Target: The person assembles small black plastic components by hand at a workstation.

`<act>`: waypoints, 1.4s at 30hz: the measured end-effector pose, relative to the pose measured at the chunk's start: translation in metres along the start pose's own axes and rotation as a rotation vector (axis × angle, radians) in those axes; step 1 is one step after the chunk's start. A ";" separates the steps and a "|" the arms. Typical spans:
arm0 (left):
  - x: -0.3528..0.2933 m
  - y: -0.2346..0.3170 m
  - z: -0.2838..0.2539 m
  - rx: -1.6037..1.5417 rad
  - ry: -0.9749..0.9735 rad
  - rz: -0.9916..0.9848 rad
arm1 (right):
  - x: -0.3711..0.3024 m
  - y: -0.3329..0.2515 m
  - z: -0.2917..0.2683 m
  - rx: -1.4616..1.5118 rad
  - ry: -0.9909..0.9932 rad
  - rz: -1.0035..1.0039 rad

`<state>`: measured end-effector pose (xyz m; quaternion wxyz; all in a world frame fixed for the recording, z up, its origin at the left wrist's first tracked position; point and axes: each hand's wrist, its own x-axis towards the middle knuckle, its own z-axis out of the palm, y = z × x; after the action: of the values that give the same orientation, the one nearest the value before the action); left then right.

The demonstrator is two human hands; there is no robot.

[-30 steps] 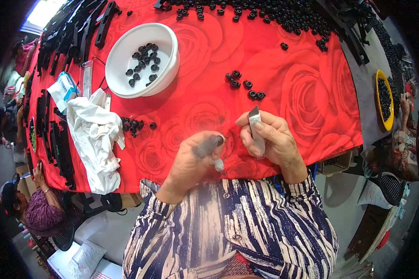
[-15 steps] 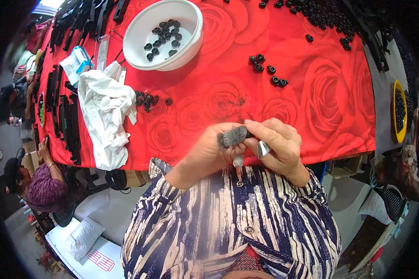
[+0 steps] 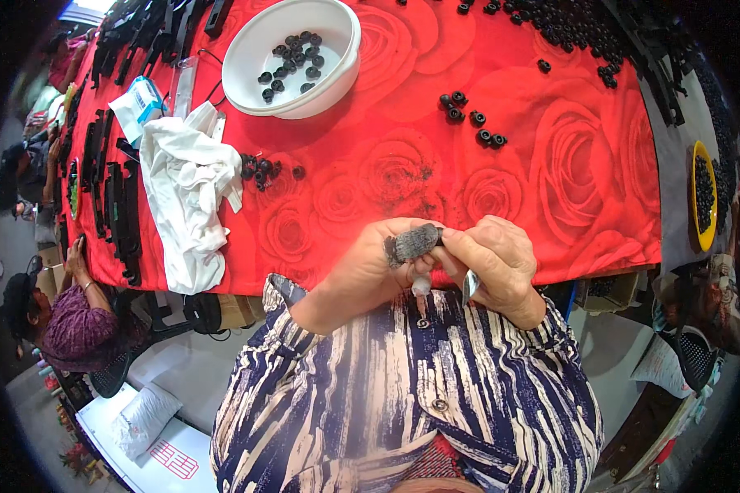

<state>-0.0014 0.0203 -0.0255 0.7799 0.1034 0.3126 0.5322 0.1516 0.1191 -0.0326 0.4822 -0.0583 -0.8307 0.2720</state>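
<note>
Both of my hands meet just above the table's near edge, fingers bent and touching. On my left hand (image 3: 349, 275), a dark grey, speckled oval pad (image 3: 417, 245) seems to cover the thumb, and a white cover (image 3: 422, 285) sits on another fingertip. A small black part (image 3: 441, 237) is pinched where the hands meet, mostly hidden by fingers. My right hand (image 3: 497, 267) closes round a shiny metal blade (image 3: 470, 283), its handle out of sight. Black crumbs (image 3: 419, 189) lie on the red rose-patterned tablecloth (image 3: 329, 238) beyond.
A white bowl (image 3: 337, 94) holds several black round parts. More lie loose (image 3: 478, 119) and heaped (image 3: 575, 33) at the far right. A white cloth (image 3: 185, 193) and long black bars (image 3: 123, 214) occupy the left. A yellow bowl (image 3: 698, 152) is at right; a person (image 3: 82, 324) sits at left.
The metal blade has tilted and shows narrower beside my right fingers. My right hand has shifted slightly right. More black crumbs show on the tablecloth.
</note>
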 end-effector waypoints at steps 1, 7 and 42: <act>-0.001 0.001 0.001 -0.042 0.010 0.003 | 0.000 -0.001 -0.001 -0.007 -0.004 0.002; -0.005 0.001 0.012 0.179 0.218 0.202 | 0.000 -0.011 -0.003 0.186 0.017 0.321; -0.003 0.006 0.017 0.114 0.145 0.025 | 0.007 -0.002 -0.011 0.180 -0.058 0.122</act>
<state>0.0037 0.0233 -0.0081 0.7414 0.1127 0.3967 0.5294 0.1571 0.1248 -0.0219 0.4438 -0.0571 -0.8115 0.3759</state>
